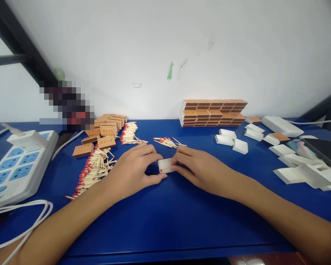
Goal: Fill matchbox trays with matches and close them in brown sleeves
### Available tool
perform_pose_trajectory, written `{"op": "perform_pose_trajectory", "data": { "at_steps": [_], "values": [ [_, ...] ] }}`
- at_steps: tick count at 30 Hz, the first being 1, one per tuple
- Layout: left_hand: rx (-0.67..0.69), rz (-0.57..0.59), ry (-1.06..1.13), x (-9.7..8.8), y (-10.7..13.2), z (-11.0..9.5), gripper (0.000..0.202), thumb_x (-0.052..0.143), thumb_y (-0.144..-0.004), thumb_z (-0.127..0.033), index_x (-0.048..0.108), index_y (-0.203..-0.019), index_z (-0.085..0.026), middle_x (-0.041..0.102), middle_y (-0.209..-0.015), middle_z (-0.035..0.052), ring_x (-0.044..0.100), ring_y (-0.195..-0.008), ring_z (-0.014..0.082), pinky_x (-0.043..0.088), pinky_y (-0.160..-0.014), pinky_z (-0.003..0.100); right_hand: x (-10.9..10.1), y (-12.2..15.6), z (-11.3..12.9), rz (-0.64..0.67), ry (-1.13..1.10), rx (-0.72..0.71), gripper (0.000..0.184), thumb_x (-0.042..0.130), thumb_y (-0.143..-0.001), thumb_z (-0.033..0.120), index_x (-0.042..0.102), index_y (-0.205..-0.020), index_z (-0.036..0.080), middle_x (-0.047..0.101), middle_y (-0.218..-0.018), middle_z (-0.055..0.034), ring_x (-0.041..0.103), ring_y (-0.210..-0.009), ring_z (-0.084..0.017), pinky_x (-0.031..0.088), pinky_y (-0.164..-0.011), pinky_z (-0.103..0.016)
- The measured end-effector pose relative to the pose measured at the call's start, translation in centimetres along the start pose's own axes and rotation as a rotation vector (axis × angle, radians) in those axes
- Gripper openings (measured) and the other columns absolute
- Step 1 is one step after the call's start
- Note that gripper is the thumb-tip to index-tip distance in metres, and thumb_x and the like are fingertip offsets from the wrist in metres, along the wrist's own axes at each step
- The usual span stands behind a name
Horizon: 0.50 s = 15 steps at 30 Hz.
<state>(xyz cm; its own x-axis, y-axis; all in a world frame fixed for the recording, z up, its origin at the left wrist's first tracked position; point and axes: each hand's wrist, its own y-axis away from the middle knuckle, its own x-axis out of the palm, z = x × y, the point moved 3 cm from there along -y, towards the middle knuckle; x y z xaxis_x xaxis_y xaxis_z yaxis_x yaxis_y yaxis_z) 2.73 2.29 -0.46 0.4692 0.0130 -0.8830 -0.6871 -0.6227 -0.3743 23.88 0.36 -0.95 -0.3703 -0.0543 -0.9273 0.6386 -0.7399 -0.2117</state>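
Matchbox tray [165, 165], white and open side up, sits between the two hands above the middle of the blue tabletop [165, 221]; whether it touches the surface is unclear. A red match head [161, 170] shows inside its near left corner. The left hand [139, 165] curves around the left end, forefinger at the far edge and thumb by the near one, though I cannot tell whether they press. The right hand [198, 167] has its fingertips closed on the right end, hiding what lies there. Good handling here would mean light pressure, since the walls look thin, a level tray, and matchsticks kept parallel. Its long axis runs left to right, roughly along the table's front edge, the uncovered end pointing left. Just beyond lies a small bunch of matches [165, 142]; a large match heap [92, 169] spreads leftward, below labelled matchboxes [106, 141]. Farther right stand stacked matchboxes [213, 118] and spare white trays [240, 146].
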Motion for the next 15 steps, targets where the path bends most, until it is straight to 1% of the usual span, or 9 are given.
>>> {"op": "perform_pose_trajectory", "data": {
  "at_steps": [2, 3, 6, 7, 8, 10, 12, 15],
  "values": [
    [-0.008, 0.003, -0.003, 0.1, 0.0, 0.0, 0.025, 0.078, -0.091, -0.037, 0.075, -0.108, -0.019, 0.07, -0.099, 0.0051, 0.063, -0.094, 0.0224, 0.053, -0.085, 0.037, -0.4, -0.1, -0.1, -0.03, -0.066, 0.012, 0.018, 0.051, -0.107, 0.027, 0.067, -0.102, 0.022, 0.066, -0.1, -0.0071, 0.062, -0.08, -0.019, 0.048, -0.07, -0.032],
    [-0.014, 0.005, -0.003, 0.1, 0.0, -0.1, 0.024, 0.078, -0.091, -0.037, 0.075, -0.107, -0.019, 0.07, -0.099, 0.0047, 0.064, -0.094, 0.0222, 0.053, -0.084, 0.037, -0.7, -0.1, -0.4, -0.061, -0.094, 0.046, 0.017, 0.053, -0.106, 0.028, 0.068, -0.101, 0.023, 0.066, -0.097, -0.0058, 0.061, -0.078, -0.018, 0.047, -0.069, -0.032],
    [-0.025, 0.0, -0.003, 0.2, 0.1, -0.1, 0.024, 0.077, -0.091, -0.039, 0.075, -0.107, -0.021, 0.07, -0.099, 0.0042, 0.064, -0.094, 0.0216, 0.053, -0.082, 0.035, -1.3, -0.4, -2.4, -0.236, -0.085, 0.235, 0.016, 0.058, -0.102, 0.033, 0.07, -0.094, 0.024, 0.064, -0.083, -0.0032, 0.057, -0.07, -0.017, 0.044, -0.065, -0.032],
    [-0.024, -0.001, -0.005, 0.2, 0.1, -0.1, 0.025, 0.077, -0.092, -0.039, 0.075, -0.108, -0.021, 0.07, -0.1, 0.0043, 0.065, -0.094, 0.0216, 0.053, -0.082, 0.035, -1.4, -0.5, -3.3, -0.288, -0.052, 0.304, 0.016, 0.06, -0.1, 0.034, 0.069, -0.093, 0.023, 0.064, -0.082, -0.0033, 0.056, -0.07, -0.017, 0.043, -0.065, -0.032],
    [-0.021, -0.001, -0.007, 0.2, 0.1, -0.1, 0.026, 0.076, -0.092, -0.04, 0.075, -0.109, -0.021, 0.07, -0.1, 0.0045, 0.065, -0.095, 0.0217, 0.053, -0.083, 0.036, -1.4, -0.5, -4.2, -0.313, -0.015, 0.362, 0.016, 0.062, -0.098, 0.035, 0.069, -0.092, 0.023, 0.064, -0.084, -0.0039, 0.056, -0.07, -0.018, 0.043, -0.065, -0.033],
    [-0.017, 0.009, -0.01, 0.3, 0.1, -0.1, 0.027, 0.076, -0.092, -0.041, 0.076, -0.11, -0.021, 0.07, -0.101, 0.0049, 0.065, -0.095, 0.0221, 0.053, -0.084, 0.036, -1.0, -0.7, -5.9, -0.276, 0.036, 0.434, 0.015, 0.065, -0.094, 0.036, 0.068, -0.093, 0.022, 0.066, -0.089, -0.0052, 0.058, -0.073, -0.019, 0.043, -0.066, -0.034],
    [-0.02, 0.021, -0.008, 0.3, 0.1, -0.2, 0.028, 0.076, -0.093, -0.041, 0.076, -0.11, -0.02, 0.07, -0.101, 0.0051, 0.065, -0.096, 0.0225, 0.053, -0.084, 0.037, -0.7, -0.8, -7.0, -0.209, 0.055, 0.484, 0.017, 0.064, -0.095, 0.038, 0.066, -0.091, 0.021, 0.066, -0.09, -0.0059, 0.059, -0.075, -0.02, 0.043, -0.066, -0.034],
    [-0.026, 0.018, -0.004, 0.2, 0.1, -0.4, 0.029, 0.076, -0.093, -0.042, 0.076, -0.111, -0.02, 0.07, -0.101, 0.005, 0.064, -0.096, 0.0225, 0.053, -0.085, 0.037, -0.5, -0.7, -7.6, -0.14, 0.064, 0.525, 0.023, 0.058, -0.099, 0.037, 0.063, -0.083, 0.021, 0.066, -0.086, -0.0064, 0.059, -0.074, -0.021, 0.042, -0.065, -0.034]
  ]
}}
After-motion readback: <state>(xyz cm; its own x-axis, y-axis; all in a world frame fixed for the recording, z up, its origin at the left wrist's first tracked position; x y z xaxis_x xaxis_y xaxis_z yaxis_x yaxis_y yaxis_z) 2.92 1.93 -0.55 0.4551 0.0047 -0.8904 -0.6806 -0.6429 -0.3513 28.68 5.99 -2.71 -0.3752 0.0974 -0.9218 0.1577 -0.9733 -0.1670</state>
